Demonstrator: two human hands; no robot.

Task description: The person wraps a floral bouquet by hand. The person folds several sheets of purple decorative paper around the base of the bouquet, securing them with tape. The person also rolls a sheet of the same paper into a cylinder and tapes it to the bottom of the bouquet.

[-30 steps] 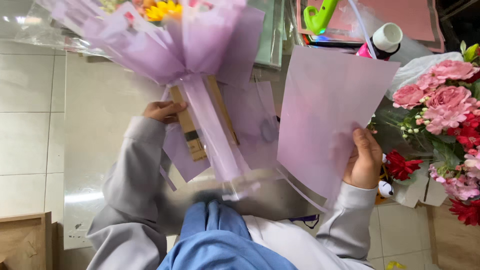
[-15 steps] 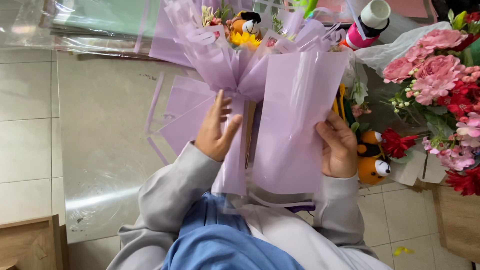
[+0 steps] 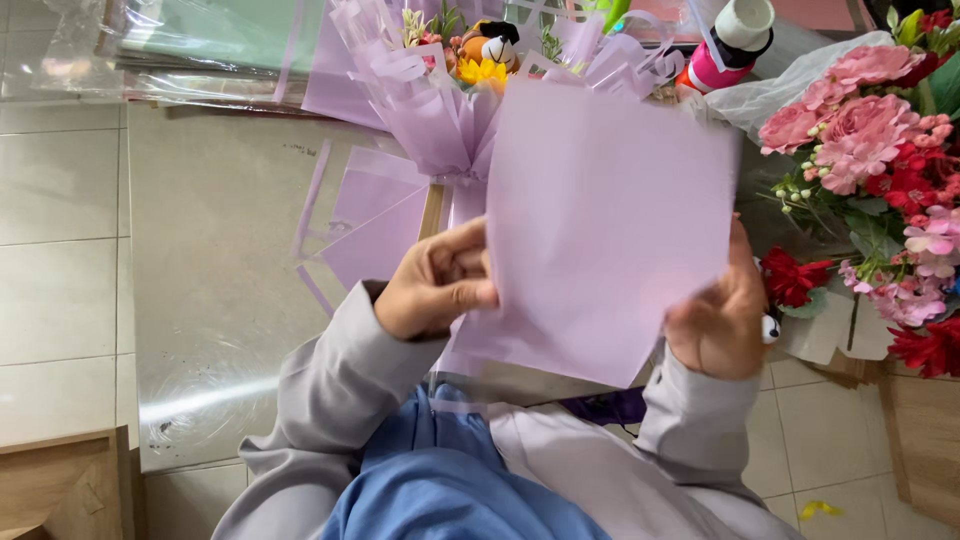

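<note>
Bench [image 3: 200, 300], left: glass-topped, bare, open room toward the near edge. Far-left edge: stacked wrapping sheets [image 3: 200, 40] under clear film. Left hand [image 3: 435, 285]: fingers pinching the left edge of the lilac sheet [image 3: 610, 230], likely to keep it taut. Behind the sheet: lilac-wrapped bouquet [image 3: 440, 110] lying on the bench, blooms pointing away. Right hand [image 3: 715, 320]: fingers closed on the sheet's lower right edge. Far right: pink and red flowers [image 3: 870, 110], crowding that side; little room there.
</note>
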